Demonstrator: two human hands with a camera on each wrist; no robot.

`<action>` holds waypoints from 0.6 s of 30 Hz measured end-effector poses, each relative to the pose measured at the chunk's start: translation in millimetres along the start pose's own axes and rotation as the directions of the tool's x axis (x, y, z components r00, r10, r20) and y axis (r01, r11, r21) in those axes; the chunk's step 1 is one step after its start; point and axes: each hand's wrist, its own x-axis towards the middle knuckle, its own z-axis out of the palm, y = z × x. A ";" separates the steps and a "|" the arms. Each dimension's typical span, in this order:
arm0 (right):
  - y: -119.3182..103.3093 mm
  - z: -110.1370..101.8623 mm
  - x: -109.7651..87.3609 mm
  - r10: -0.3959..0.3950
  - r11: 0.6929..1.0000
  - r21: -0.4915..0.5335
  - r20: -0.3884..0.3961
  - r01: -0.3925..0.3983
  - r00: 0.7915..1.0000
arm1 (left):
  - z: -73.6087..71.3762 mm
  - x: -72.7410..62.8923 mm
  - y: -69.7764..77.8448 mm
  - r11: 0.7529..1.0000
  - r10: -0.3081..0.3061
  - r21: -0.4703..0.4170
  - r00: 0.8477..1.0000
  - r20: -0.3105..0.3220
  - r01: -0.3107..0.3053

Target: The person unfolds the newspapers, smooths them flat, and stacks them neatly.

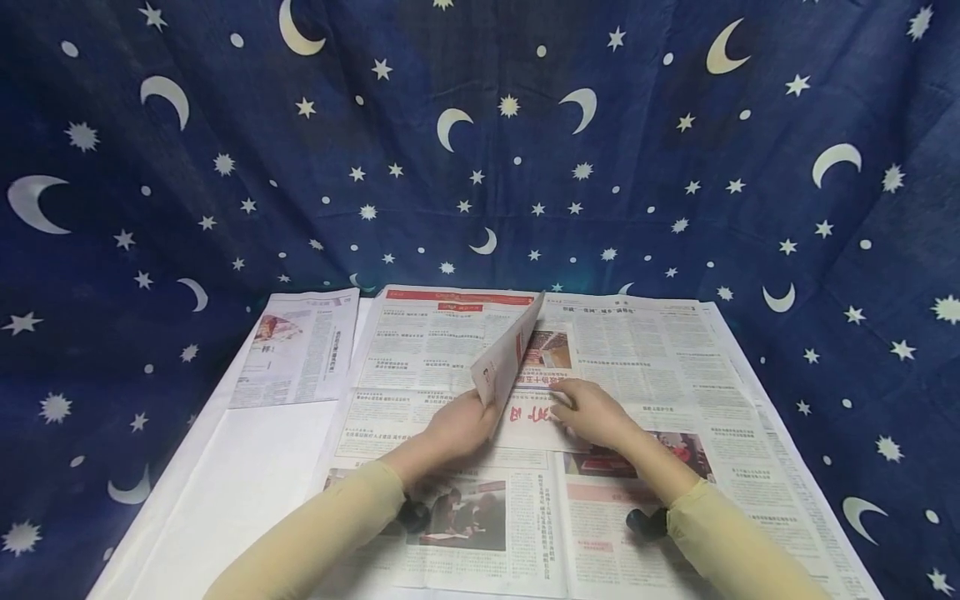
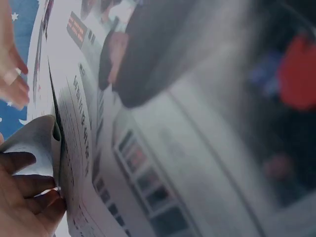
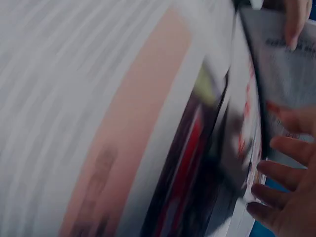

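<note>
My left hand [image 1: 461,427] pinches the near corner of a folded newspaper sheet [image 1: 504,360], which stands raised at a slant over the spread pages. In the left wrist view, the fingers [image 2: 37,197] bend round the sheet's curled edge [image 2: 42,136]. Just right of the raised part, my right hand [image 1: 596,414] hovers low over the lower part with red headline characters [image 1: 528,412]. Its fingers [image 3: 281,173] are spread and loosely bent in the right wrist view, with nothing gripped. Beneath lies a large open newspaper [image 1: 405,350].
A smaller folded newspaper [image 1: 300,350] lies at the table's back left. The white tabletop [image 1: 240,467] shows along the left side. More newspaper layers [image 1: 787,450] stick out at the right. A dark blue curtain [image 1: 480,125] with moons and stars hangs behind the table.
</note>
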 end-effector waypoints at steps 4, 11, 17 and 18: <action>12.9 -3.1 -10.5 -0.050 0.974 -0.217 0.074 0.065 0.996 | -7.1 -3.0 -6.8 0.986 -0.009 -0.168 0.999 0.054 0.018; 25.3 -0.3 -14.2 -0.048 0.965 -0.249 0.119 0.077 0.992 | -20.5 -7.8 -32.2 0.846 -0.059 -0.524 0.995 0.078 0.092; 27.2 1.4 -13.5 -0.032 0.968 -0.245 0.125 0.062 0.992 | -40.4 -13.4 -56.5 0.697 -0.241 -0.693 0.971 0.013 0.182; 27.8 1.3 -13.8 -0.034 0.967 -0.247 0.123 0.064 0.992 | -44.6 -14.8 -60.3 0.671 -0.268 -0.716 0.963 0.006 0.192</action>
